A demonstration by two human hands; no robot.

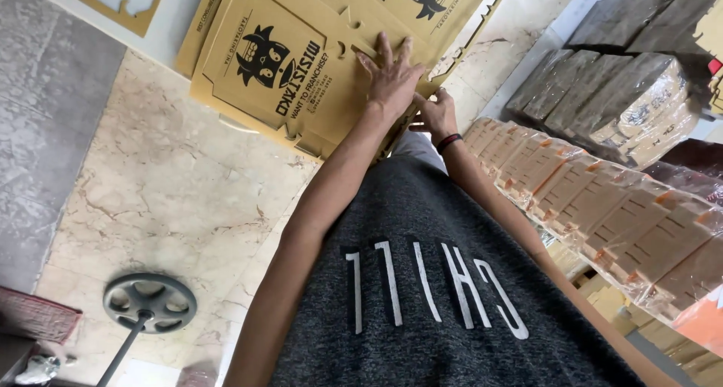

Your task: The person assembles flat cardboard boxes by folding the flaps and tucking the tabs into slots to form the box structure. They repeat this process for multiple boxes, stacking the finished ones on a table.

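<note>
Cardboard flats (301, 63), mustard with black print, lay stacked ahead over the marble floor (173, 184). My left hand (392, 74) pressed flat on top, fingers spread wide. My right hand (435, 116) curled around the stack's near edge beside wrapped bundles (602, 199).

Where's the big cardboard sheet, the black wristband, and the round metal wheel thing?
cardboard sheet (260, 71): head view, on its printed flat face.
black wristband (449, 141): head view, on the band at the wrist.
round metal base (150, 303): head view, on its spoked middle.

Marble floor (173, 184), flat cardboard boxes (279, 63), round metal stand base (150, 303)
</note>
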